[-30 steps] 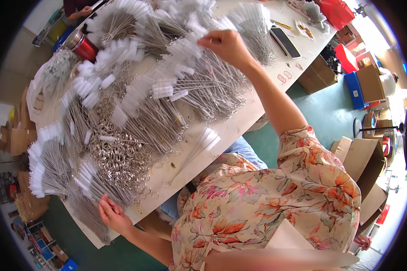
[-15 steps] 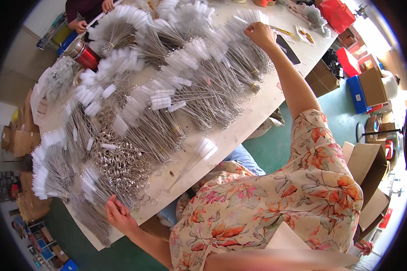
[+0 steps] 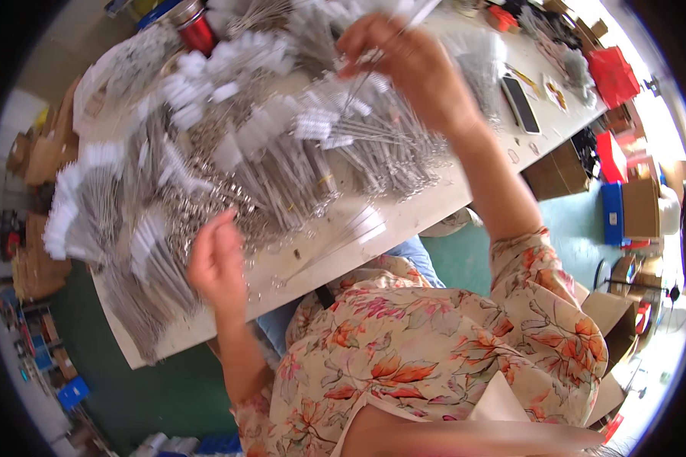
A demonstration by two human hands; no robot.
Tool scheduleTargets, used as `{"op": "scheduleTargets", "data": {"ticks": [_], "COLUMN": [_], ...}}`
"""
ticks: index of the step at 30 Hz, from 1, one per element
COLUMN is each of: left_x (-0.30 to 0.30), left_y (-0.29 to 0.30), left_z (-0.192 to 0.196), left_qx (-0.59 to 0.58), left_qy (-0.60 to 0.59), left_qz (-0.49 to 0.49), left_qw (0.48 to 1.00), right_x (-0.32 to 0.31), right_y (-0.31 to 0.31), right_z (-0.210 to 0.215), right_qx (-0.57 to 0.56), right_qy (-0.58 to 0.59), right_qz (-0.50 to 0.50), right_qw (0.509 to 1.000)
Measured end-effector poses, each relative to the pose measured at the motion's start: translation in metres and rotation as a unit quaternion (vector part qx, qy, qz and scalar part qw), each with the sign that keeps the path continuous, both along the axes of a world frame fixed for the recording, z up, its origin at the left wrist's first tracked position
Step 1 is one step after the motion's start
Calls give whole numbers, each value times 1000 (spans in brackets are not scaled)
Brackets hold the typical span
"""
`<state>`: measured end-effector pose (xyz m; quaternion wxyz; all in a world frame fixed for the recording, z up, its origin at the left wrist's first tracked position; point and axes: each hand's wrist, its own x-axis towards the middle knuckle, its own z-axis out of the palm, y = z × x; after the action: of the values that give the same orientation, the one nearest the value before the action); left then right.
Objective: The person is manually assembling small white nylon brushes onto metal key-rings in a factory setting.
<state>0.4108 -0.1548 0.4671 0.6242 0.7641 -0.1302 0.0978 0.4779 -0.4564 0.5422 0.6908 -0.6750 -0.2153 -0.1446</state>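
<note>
A white table (image 3: 404, 221) is heaped with bundles of thin wire brushes (image 3: 282, 145) that have white bristle heads. My right hand (image 3: 404, 61) is raised over the far part of the heap, its fingers pinched on one wire brush (image 3: 358, 84) that slants down toward the pile. My left hand (image 3: 217, 263) rests near the table's front edge, fingers loosely curled on a heap of small metal rings (image 3: 206, 206); nothing is clearly held in it. A few loose brushes (image 3: 351, 228) lie on the bare tabletop between my hands.
A red metal can (image 3: 194, 27) stands at the far left of the table. A dark phone (image 3: 520, 103) lies at the far right, with red boxes (image 3: 610, 72) beyond it. Cardboard boxes (image 3: 640, 206) and a blue bin (image 3: 611, 213) stand on the green floor to the right.
My right hand has drawn back from the far right of the heap and lifted, now pinching a brush. My left hand has slid up from the table's edge onto the rings.
</note>
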Motion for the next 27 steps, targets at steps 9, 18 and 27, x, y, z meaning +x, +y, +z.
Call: {"op": "scheduleTargets", "data": {"ticks": [9,18,27], "left_x": [16,-13,0], "left_y": [-25,-18,43], "left_z": [-19,-26,25], "left_qx": [63,89,75], "left_qy": [-177,-385,-187], "left_qz": [3,28,-150], "left_qw": [982,918,968], "right_x": [-62,-67,-78], "right_y": [144,155,155], "right_z": [-43,-77,-54], "right_qx": [72,351,-141], "right_qy": [-31,368,214], "right_qz": [110,193,231], "right_qw": [991,839,938]}}
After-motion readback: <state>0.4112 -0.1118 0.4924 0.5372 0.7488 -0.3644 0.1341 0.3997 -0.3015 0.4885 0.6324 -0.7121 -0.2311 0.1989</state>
